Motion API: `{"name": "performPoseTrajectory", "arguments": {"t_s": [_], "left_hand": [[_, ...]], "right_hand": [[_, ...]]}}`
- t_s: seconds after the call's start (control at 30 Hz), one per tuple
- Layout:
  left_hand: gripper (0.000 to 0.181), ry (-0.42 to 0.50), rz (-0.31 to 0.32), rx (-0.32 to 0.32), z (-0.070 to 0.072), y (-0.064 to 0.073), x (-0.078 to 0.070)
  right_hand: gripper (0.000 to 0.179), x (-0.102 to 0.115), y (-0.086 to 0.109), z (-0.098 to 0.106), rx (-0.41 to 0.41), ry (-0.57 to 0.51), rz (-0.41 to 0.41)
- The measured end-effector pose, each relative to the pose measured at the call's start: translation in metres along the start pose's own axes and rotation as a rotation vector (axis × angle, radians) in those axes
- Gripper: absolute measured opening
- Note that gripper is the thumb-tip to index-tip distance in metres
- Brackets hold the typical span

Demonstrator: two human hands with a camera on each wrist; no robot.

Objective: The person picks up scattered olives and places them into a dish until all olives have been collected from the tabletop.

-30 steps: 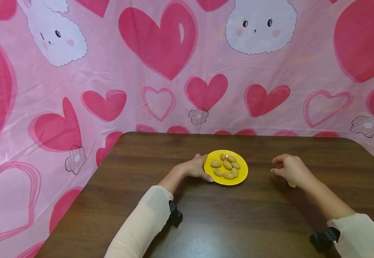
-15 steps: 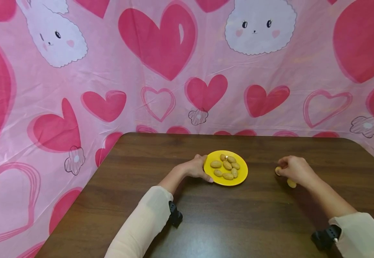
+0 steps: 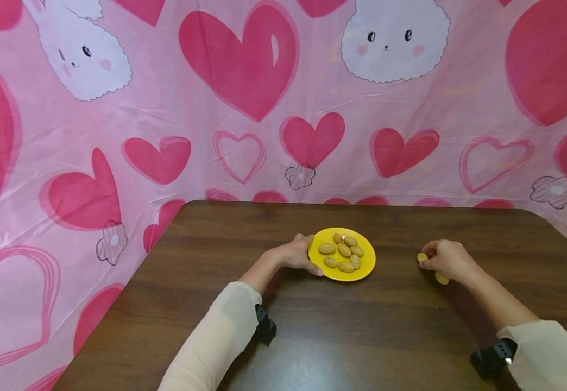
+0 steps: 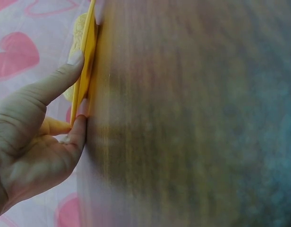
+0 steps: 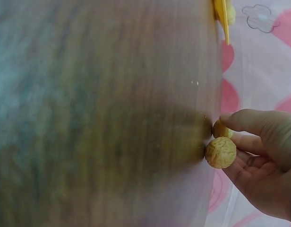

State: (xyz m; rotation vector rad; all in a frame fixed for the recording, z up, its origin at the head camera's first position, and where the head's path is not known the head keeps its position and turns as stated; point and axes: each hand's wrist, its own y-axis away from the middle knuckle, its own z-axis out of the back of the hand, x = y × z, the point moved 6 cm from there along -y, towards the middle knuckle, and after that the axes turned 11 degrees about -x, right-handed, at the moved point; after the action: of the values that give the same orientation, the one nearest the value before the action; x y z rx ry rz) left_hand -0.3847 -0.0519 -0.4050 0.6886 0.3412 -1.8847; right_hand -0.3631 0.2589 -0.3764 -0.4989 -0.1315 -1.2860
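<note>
My left hand pinches the left rim of a round yellow plate, thumb on top and a finger at the underside in the left wrist view. Several tan, oval walnuts lie spread over the plate. To the right of it, my right hand reaches down to the table and holds one walnut between thumb and fingers, low at the wood. A second walnut, round and wrinkled end-on, sits on the table just under the palm side of that hand.
The dark brown wooden table has rounded far corners. Behind it hangs a pink cloth printed with hearts and rabbit faces, close to the table's back edge. Black bands sit on both wrists.
My right hand has shifted slightly to the right and down, its fingers coming onto a walnut that now shows at their tips. The left hand and the plate stay still.
</note>
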Motion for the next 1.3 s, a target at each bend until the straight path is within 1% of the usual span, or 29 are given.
{"name": "performPoseTrajectory", "arguments": {"t_s": [0.27, 0.4, 0.77, 0.97, 1.3], "left_hand": [[0.096, 0.002, 0.0, 0.003, 0.0002, 0.0003, -0.0001], [0.096, 0.011, 0.007, 0.007, 0.0011, 0.0008, -0.0005], [0.092, 0.016, 0.002, 0.009, 0.0015, 0.002, -0.0022], [0.093, 0.014, -0.002, 0.009, 0.0018, 0.002, -0.0027], [0.093, 0.012, 0.005, 0.011, 0.0016, 0.0025, -0.0027]], "right_hand": [[0.023, -0.0005, 0.0002, -0.0005, -0.011, -0.013, 0.006], [0.021, -0.0006, 0.0, -0.0004, -0.009, -0.027, -0.003], [0.022, -0.0005, 0.0007, -0.0003, -0.013, -0.031, -0.023], [0.021, 0.0017, 0.0002, 0.0015, -0.052, -0.046, -0.02], [0.027, 0.0078, -0.0016, 0.006, -0.135, -0.085, -0.003]]}}
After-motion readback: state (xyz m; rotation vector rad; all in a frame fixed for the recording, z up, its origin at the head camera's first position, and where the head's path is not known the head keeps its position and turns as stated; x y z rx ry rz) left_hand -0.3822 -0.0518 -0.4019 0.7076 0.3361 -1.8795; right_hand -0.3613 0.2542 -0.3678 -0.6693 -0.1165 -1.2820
